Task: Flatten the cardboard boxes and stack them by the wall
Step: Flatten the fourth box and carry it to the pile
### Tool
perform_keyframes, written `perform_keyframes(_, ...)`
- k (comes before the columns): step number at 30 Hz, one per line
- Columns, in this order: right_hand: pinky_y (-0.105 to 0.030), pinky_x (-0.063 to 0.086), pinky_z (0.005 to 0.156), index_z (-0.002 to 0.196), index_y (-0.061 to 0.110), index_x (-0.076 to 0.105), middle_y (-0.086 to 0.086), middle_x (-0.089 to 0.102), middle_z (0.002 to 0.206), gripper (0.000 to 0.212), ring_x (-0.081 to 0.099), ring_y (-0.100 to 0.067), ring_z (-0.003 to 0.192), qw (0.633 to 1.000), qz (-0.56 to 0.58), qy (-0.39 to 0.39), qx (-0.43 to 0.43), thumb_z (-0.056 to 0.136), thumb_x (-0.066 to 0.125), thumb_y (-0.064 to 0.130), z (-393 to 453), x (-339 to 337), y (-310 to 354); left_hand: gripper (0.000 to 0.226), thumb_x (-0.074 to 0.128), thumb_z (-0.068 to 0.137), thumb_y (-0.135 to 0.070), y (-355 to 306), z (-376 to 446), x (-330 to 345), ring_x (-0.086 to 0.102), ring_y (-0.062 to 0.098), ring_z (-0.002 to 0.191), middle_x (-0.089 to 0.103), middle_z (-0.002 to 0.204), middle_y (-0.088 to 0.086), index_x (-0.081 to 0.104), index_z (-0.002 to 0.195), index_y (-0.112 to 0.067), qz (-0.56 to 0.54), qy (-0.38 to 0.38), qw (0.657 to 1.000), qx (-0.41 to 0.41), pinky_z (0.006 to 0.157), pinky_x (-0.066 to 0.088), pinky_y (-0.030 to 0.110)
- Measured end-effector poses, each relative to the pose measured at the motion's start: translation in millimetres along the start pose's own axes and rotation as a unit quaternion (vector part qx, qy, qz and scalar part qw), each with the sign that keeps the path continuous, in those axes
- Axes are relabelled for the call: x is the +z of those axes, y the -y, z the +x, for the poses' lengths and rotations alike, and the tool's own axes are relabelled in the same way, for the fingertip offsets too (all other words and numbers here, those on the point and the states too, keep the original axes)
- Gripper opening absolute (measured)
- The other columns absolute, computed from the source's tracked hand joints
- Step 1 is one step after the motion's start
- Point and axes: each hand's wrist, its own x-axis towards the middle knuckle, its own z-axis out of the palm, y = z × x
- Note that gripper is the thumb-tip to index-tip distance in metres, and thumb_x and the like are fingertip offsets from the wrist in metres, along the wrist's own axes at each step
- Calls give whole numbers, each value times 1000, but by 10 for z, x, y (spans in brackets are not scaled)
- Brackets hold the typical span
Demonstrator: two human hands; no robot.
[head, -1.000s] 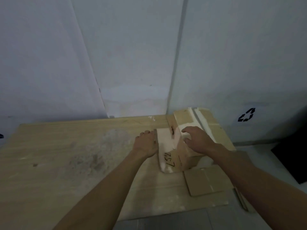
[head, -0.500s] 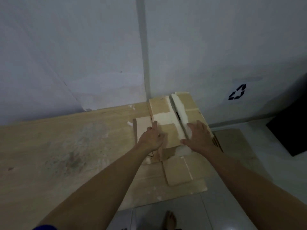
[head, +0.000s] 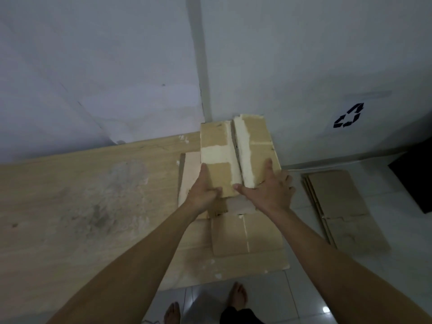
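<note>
A brown cardboard box point(head: 236, 146) with torn white tape strips along its top seam lies on the wooden board point(head: 70, 206), its far end against the wall. My left hand point(head: 202, 191) grips the box's near left corner, thumb along the side and fingers curled on the near edge. My right hand point(head: 268, 188) presses on the near right part of the top with fingers spread and thumb at the seam. A loose flap point(head: 243, 235) of the box lies flat towards me. Several flattened boxes point(head: 339, 206) are stacked on the floor to the right, by the wall.
The white wall point(head: 280, 66) rises right behind the box. A dark object point(head: 418, 174) stands at the right edge. My bare feet point(head: 238, 294) are on the tiled floor below the board's near edge.
The box went from tipped on its side to lying with the taped seam up. Both hands shifted to its near end. The view swung right and down, showing the flattened stack on the floor.
</note>
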Motion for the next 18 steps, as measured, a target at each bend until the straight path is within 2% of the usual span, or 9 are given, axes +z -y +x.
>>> perform_keyframes(4, -51, 30, 104, 156, 25, 15, -20, 32, 144, 126, 28, -38, 131, 997, 9, -71, -19, 58, 44, 98, -203, 109, 291, 76, 62, 92, -14, 33, -59, -352, 49, 19, 127, 47, 142, -8, 22, 153, -34, -18, -10, 999, 30, 105, 46, 44)
perform_keyframes(7, -54, 32, 103, 155, 22, 18, -22, 32, 143, 121, 29, -39, 131, 994, 17, -104, -21, 63, 42, 96, -385, 243, 470, 74, 59, 95, -8, 120, -119, -584, 43, 19, 131, 38, 137, -12, 19, 156, -23, 4, -17, 999, 35, 109, 41, 41)
perform_keyframes(10, -54, 32, 105, 155, 22, 19, -23, 31, 144, 116, 28, -39, 131, 992, 31, -114, -31, 67, 40, 94, -572, 372, 715, 77, 59, 96, -12, 305, -187, -829, 37, 22, 138, 32, 155, -3, 14, 157, -21, 15, -35, 999, 33, 112, 38, 42)
perform_keyframes(13, -53, 33, 103, 156, 21, 21, -23, 33, 142, 115, 30, -39, 129, 991, 28, -123, -42, 68, 41, 94, -757, 538, 1078, 76, 58, 97, -11, 552, -297, -1164, 35, 21, 140, 28, 158, 1, 13, 158, -20, 11, -57, 998, 30, 112, 36, 37)
perform_keyframes(16, -53, 34, 102, 156, 21, 20, -24, 33, 143, 116, 31, -40, 130, 991, 24, -115, -62, 68, 39, 94, -1006, 746, 1498, 73, 57, 97, -6, 826, -456, -1587, 34, 9, 132, 29, 155, -2, 17, 157, -15, -4, -82, 996, 46, 108, 34, 25)
perform_keyframes(18, -53, 33, 103, 156, 21, 17, -25, 31, 145, 116, 30, -40, 131, 992, 27, -95, -74, 69, 38, 94, -1221, 918, 1793, 75, 59, 96, -5, 1078, -548, -1911, 33, 12, 137, 27, 158, -1, 17, 157, -17, -18, -102, 994, 35, 112, 34, 29)
